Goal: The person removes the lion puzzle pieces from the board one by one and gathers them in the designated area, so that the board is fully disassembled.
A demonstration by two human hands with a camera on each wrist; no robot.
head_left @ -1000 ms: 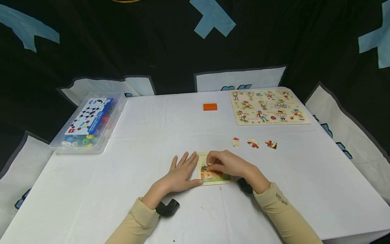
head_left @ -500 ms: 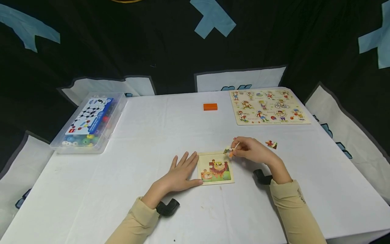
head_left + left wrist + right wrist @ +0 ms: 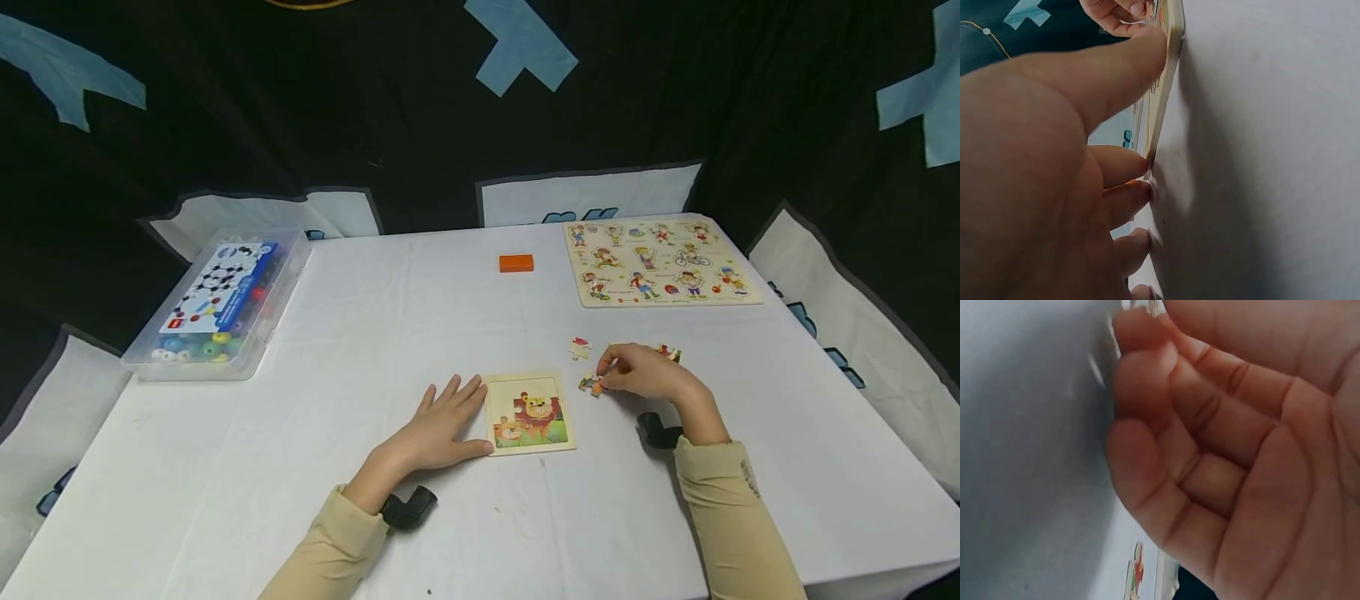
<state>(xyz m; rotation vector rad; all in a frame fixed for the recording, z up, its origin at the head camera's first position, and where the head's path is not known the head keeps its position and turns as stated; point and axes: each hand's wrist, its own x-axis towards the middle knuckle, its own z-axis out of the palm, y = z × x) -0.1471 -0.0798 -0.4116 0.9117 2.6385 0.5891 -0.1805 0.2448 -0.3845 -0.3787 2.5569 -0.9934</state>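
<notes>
- On the white counter [image 3: 375,308], the small puzzle board [image 3: 525,384] lies flat between the hands, a bear picture [image 3: 537,413] filling part of its recess.
- The left hand [image 3: 442,427] lies with fingers spread, index tip and thumb against the board's left side; light contact like this could let the board skid or turn if a piece is pushed in hard.
- The right hand [image 3: 651,372] is curled, thumb and fingertip seemingly pinching a patterned piece [image 3: 587,384] just right of the board; whether the piece is lifted I cannot tell. A thin grip on its edge could let it slip or flip.
- One red-and-green piece [image 3: 670,353] is partly covered by that hand, so the knuckles might sweep it aside.
- A yellow-and-red piece [image 3: 580,347] lies near the fingertips and could be nudged too.
</notes>
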